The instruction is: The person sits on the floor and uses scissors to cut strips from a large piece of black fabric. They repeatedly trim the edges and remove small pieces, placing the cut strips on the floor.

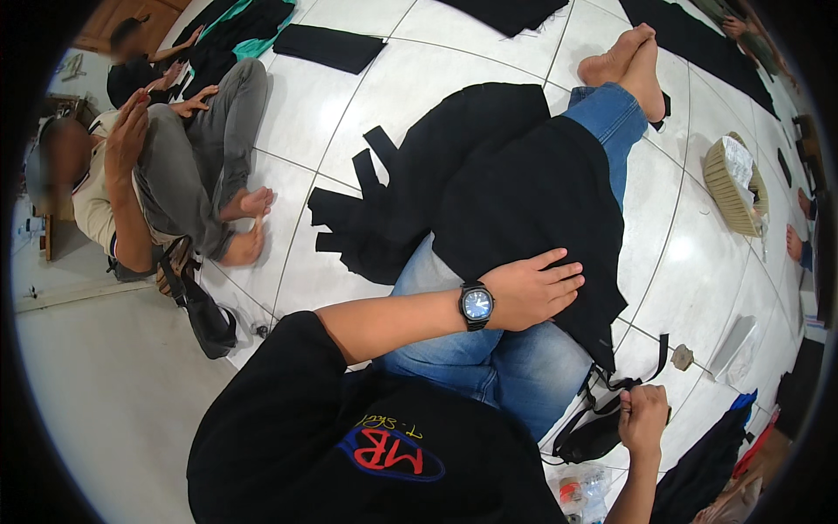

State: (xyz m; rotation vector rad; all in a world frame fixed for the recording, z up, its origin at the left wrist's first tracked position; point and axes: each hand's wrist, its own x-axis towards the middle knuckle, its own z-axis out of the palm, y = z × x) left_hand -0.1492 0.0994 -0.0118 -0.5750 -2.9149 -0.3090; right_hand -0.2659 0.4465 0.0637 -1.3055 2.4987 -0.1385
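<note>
Black fabric (524, 188) is draped over my outstretched legs in blue jeans and spreads onto the tiles on the left, where several strap-like strips stick out. My left hand (534, 290), below a black wristwatch (477, 305), lies flat on the fabric with its fingers spread. At the lower right my right hand (643, 417) has its fingers curled closed beside a small black bag (592, 434) with loose straps. What those fingers hold, if anything, is hidden.
On the left a person (188, 148) sits with knees bent, another behind. A folded black cloth (327, 48) lies at the far side. To the right stand a pale woven basket (735, 185) and a white packet (735, 351). A clear plastic bag (589, 489) lies near my right forearm.
</note>
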